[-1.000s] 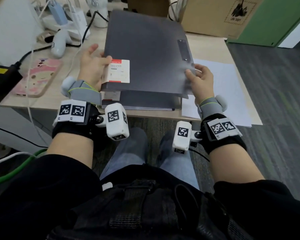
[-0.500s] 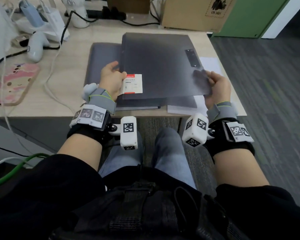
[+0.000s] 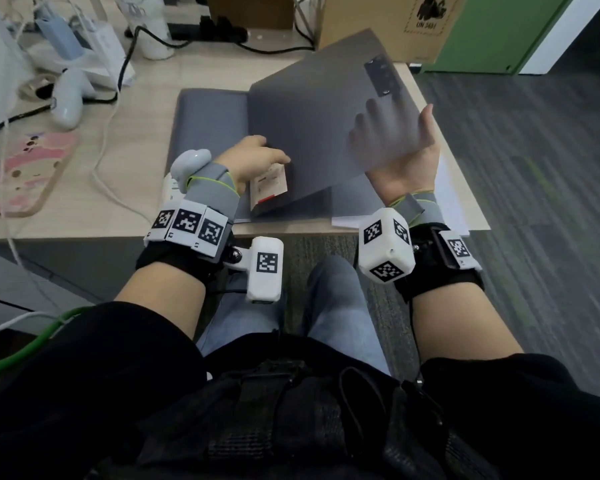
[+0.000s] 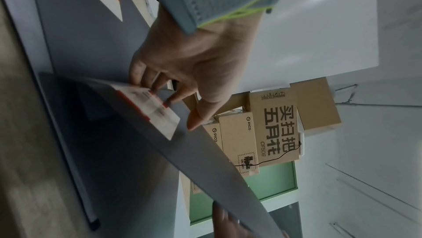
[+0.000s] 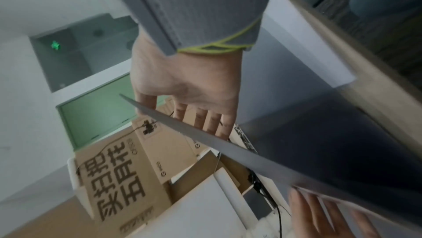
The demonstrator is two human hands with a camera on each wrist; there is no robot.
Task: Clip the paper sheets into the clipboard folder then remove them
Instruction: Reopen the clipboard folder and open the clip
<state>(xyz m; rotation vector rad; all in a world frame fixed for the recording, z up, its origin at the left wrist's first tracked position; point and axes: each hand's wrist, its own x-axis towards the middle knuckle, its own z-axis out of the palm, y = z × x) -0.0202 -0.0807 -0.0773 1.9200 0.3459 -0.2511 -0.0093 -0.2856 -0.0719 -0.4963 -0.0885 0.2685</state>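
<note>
Clipboard folder (image 3: 312, 133) tilts, right edge raised.

Lighting: soft, even indoor light, dim under the folder cover (image 3: 312, 133). Motion blur throughout wrist views; wide-angle bending at edges; source possibly overhead.

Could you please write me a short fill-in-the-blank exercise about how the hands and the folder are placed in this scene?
1. The right hand props the grey folder cover from ____, fingers showing through it.
2. The left hand holds the cover's edge by a white label with a ____ stripe.
3. The white paper sheets lie on the desk, not yet ____ into the folder.

Missing words: underneath; red; clipped
</note>
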